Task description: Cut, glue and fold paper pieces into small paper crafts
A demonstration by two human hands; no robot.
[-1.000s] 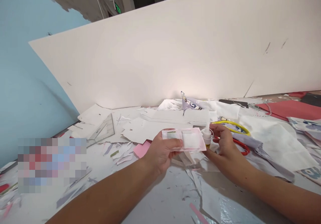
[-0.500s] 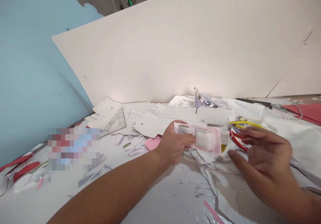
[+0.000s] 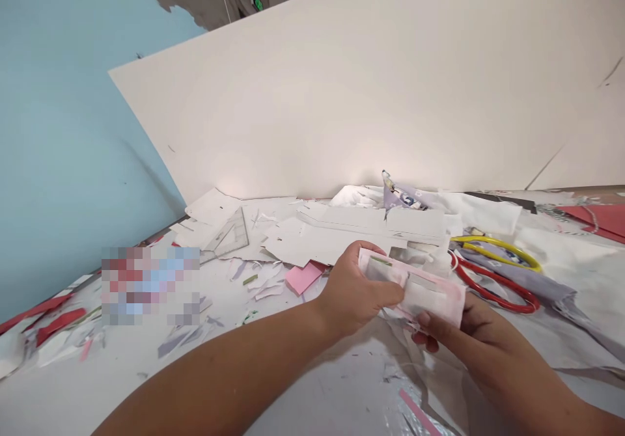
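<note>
Between my hands is a small, flat, pale piece (image 3: 430,295) with pink edges and two whitish rectangular panels; its exact kind I cannot make out. My left hand (image 3: 355,291) pinches its left end, thumb across the front. At the lower right end, my right hand (image 3: 481,337) grips it with the thumb in front and the fingers partly hidden behind. The piece is held up above the littered table, tilted down to the right. Just beyond the right hand lie red-handled scissors (image 3: 498,291) and a yellow handle loop (image 3: 508,254).
Paper scraps and a pink paper piece (image 3: 303,278) lie left of my hands. A clear set square (image 3: 232,235) rests on white card (image 3: 312,241) farther back. Lilac cloth (image 3: 547,286) is at right. A white panel (image 3: 351,97) stands behind the table. One patch at left is pixelated.
My right hand has come in from the right and closed on the piece's right end. The left hand has shifted slightly right with the piece, which now tilts more.
</note>
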